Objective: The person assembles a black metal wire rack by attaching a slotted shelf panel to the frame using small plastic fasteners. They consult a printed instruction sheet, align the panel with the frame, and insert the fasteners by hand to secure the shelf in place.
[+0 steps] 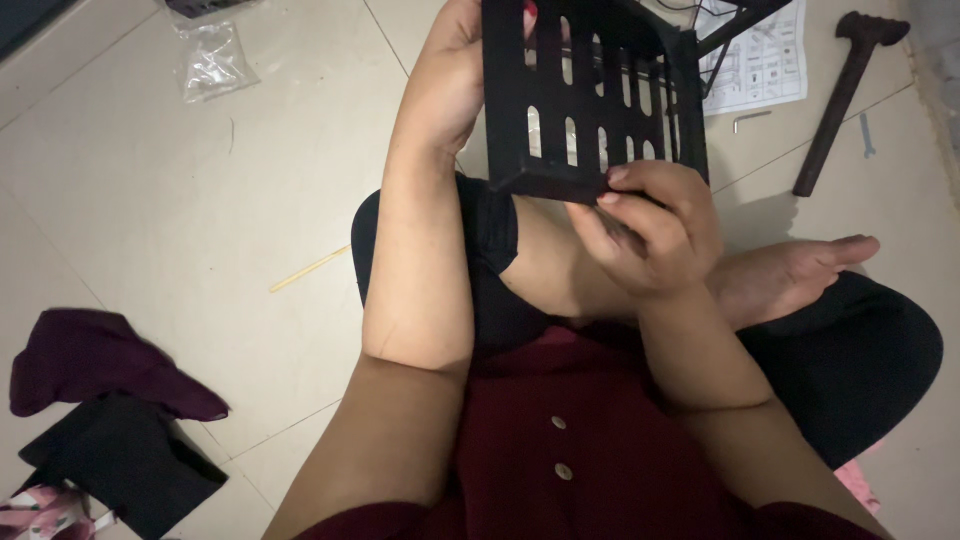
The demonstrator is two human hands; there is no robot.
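Panel: the black slotted metal panel (585, 95) hangs over your lap, above the tiled floor (200, 200).
Left hand: your left hand (450, 80) wraps the panel's far edge; its fingers are hidden, so I cannot tell how tightly they close.
Right hand: your right hand (650, 225) has its fingers (625, 175) pinched shut on the panel's lower frame edge.
Risk: that pinch looks thin; if it slips, the panel could tip onto your bare foot (790, 275).
Loose parts: the small metal hex key (752, 120) lies well apart, by the printed instruction sheet (765, 60).

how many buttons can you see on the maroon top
2: one button at mid-chest, the other button just below it. More may be hidden under the arms or out of frame.
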